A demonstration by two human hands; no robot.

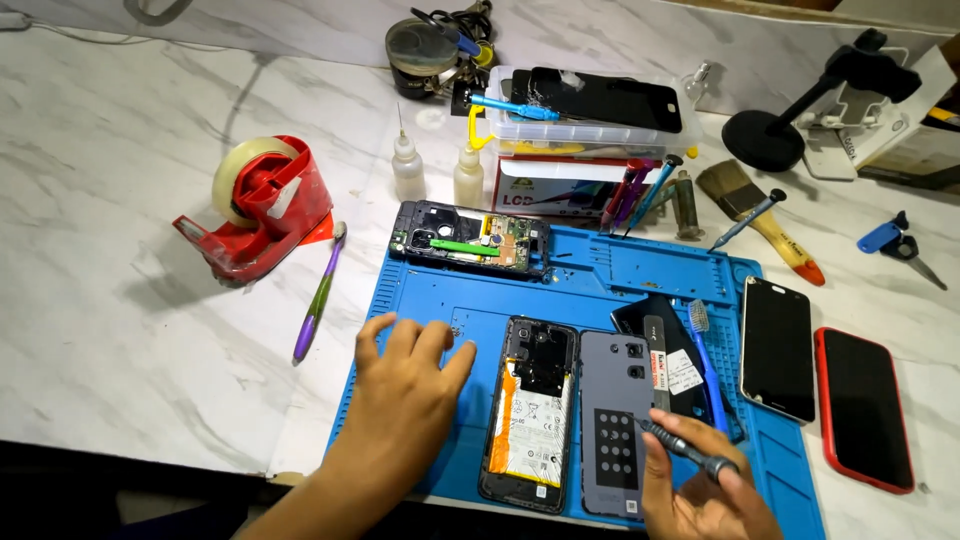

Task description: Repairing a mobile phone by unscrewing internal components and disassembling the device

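The right hand (700, 490) is curled palm-up at the bottom edge of the view, its fingers and thumb closed around a small dark screwdriver (688, 447). The tool lies slanted across the fingertips, its fine tip pointing up and to the left, just over the lower part of a grey phone back cover (615, 420). The left hand (405, 385) rests palm-down and flat on the blue work mat (420, 300), fingers spread and holding nothing, just left of an opened phone (530, 415).

That phone lies face down with its back off, showing a white battery edged with orange and a dark frame around the camera area. The grey cover, with a block of black dots on it, lies beside it on the screwdriver's side.

Further right of the grip lie two whole phones: one black-screened (778, 345), one red-edged (865, 405). Above, at the mat's top, sits one stripped phone frame (470, 240). Two small squeeze bottles (407, 165) stand behind it, and one red tape dispenser (265, 200) sits far to the left.
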